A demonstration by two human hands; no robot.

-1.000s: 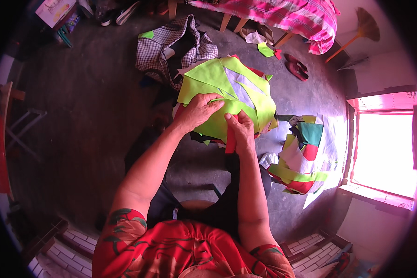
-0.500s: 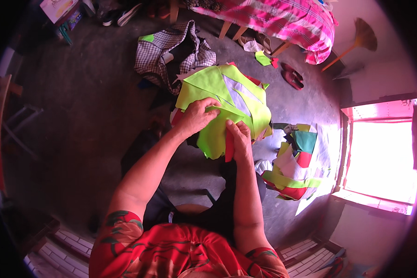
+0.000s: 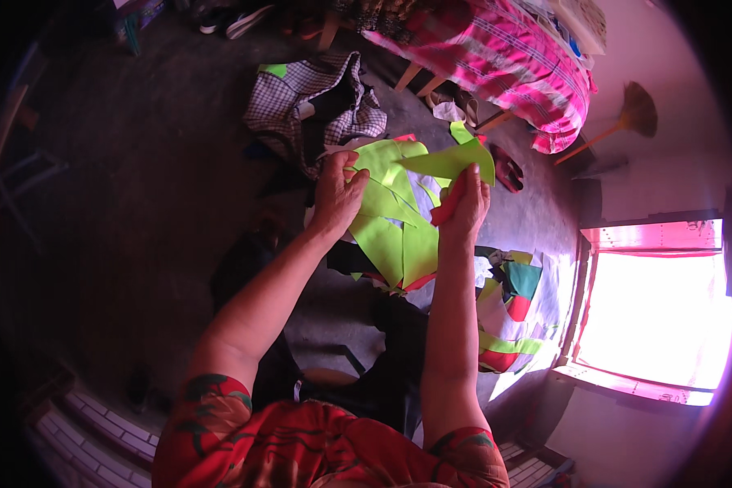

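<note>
Dark cloth lay over lap, nearest. Left hand (image 3: 337,195) gripped lime-green fabric pieces (image 3: 390,236), flat floppy cut shapes, some red-edged, held up before chest. Right hand (image 3: 466,207) pinched red strip (image 3: 447,207) plus one curled lime piece. Multicoloured scraps (image 3: 512,293) lay on floor right, near bright window (image 3: 659,317). Beyond: checked cloth (image 3: 301,106) crumpled on floor, pink striped bed cover (image 3: 504,57), broom (image 3: 618,122) against wall.

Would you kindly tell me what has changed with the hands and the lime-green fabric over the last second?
The right hand has lifted a lime-green fabric piece, together with something red, up off the stack. The left hand has stayed gripping the stack of lime-green fabric pieces. The checked cloth and pink striped cover look unmoved.
</note>
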